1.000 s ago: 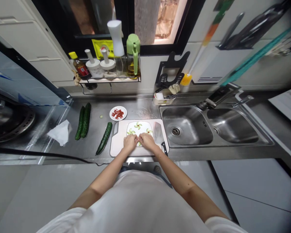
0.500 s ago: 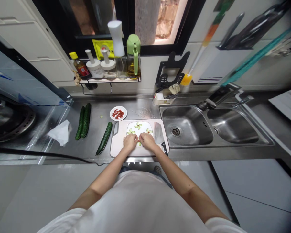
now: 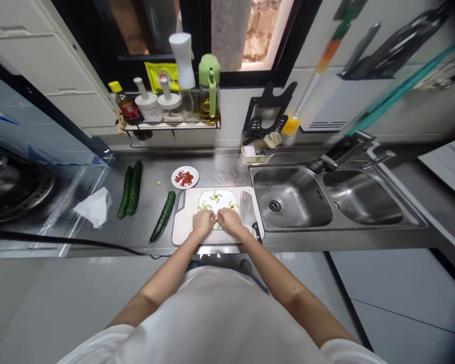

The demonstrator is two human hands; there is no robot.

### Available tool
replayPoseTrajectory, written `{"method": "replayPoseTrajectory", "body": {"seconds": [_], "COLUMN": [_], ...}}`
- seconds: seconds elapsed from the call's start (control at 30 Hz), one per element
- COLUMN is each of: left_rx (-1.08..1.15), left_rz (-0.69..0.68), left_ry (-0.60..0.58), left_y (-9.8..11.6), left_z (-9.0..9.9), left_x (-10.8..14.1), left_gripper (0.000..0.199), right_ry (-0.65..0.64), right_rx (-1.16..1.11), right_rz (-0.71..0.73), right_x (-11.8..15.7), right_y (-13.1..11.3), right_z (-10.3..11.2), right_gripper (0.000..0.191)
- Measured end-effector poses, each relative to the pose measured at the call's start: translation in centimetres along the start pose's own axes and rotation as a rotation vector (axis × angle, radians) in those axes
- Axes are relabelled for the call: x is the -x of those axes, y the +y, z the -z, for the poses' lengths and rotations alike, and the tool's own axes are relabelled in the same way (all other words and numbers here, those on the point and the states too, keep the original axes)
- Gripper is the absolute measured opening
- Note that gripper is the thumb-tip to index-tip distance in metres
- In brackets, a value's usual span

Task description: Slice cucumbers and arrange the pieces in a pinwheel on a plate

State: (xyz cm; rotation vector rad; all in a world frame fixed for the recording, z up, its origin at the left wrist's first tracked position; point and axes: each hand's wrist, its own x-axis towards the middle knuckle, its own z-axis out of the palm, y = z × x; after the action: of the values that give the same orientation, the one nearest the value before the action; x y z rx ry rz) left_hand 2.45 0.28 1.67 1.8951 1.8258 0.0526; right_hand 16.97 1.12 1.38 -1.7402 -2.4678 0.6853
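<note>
Both of my hands are over the near part of a white plate (image 3: 222,198), which lies on a pale cutting board (image 3: 184,222). My left hand (image 3: 203,222) has its fingers curled in. My right hand (image 3: 228,220) is curled likewise, and the fingertips of the two almost meet over green-edged cucumber slices (image 3: 217,225). Whatever the fingertips pinch is too small to see. Other cucumber slices (image 3: 216,195) form small pinwheels on the plate, with red bits at some centres. Beside my right hand a knife (image 3: 247,207) rests on the board, its black handle toward me.
A small white dish (image 3: 175,178) of chopped red pieces (image 3: 184,177) stands behind the board. One cucumber (image 3: 163,216) lies left of the board, two cucumbers (image 3: 130,189) farther left near a crumpled tissue (image 3: 94,206). A double sink (image 3: 293,197) is at right; bottles (image 3: 209,83) line a shelf above.
Hardly anything differs. My hands stay in place over the plate, with only a slight shift of the fingertips.
</note>
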Motion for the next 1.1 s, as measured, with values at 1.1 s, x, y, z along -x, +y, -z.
{"method": "replayPoseTrajectory", "body": {"seconds": [1.1], "left_rx": [0.329], "left_rz": [0.051], "left_ry": [0.267], "left_y": [-1.6], "left_z": [2.1], "left_x": [-1.7], "left_gripper": [0.014], "right_ry": [0.266], "right_rx": [-0.406], "right_rz": [-0.058], "right_x": [2.7], "right_y": [1.2], "right_z": [1.5], "right_gripper": [0.014]}}
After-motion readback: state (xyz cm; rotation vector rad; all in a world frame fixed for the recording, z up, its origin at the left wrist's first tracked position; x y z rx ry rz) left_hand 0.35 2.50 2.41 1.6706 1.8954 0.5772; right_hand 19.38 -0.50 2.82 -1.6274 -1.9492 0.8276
